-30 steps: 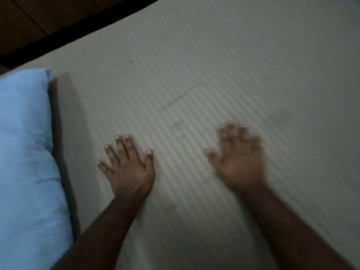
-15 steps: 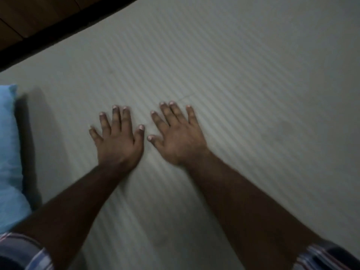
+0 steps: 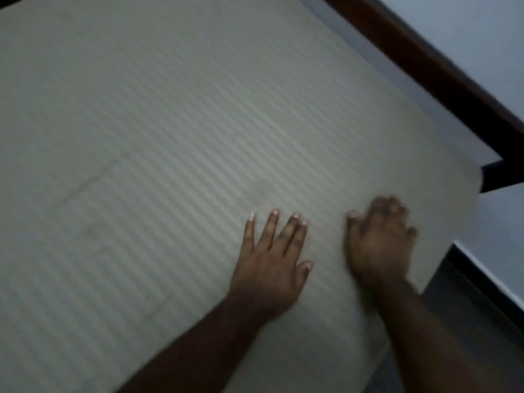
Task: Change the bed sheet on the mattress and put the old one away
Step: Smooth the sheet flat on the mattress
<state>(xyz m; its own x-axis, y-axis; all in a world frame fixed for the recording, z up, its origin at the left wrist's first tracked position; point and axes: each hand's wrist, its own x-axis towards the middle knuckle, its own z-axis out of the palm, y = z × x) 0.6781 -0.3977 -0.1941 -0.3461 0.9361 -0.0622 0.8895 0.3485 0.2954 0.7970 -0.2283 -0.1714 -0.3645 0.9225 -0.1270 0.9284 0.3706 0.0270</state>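
Pillow gone from view since a second ago, both hands now at the bed's 4 o'clock corner: left hand (image 3: 270, 265) flat, right hand (image 3: 378, 245) blurred, apparently flat, on striped bed sheet (image 3: 184, 123) covering the mattress; smoothing nearly finished.

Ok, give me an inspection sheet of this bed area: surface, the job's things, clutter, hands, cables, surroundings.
Surface: mattress under a pale striped sheet, faint crease lines left of centre.
Job's things: sheet lies flat; its corner reaches the bed's edge. No second sheet in view.
Clutter: nothing seen.
Hands: left hand flat on the sheet, fingers spread; right hand on the sheet near the corner, blurred.
Cables: nothing seen.
Surroundings: dark wooden frame at upper right, pale floor beyond.
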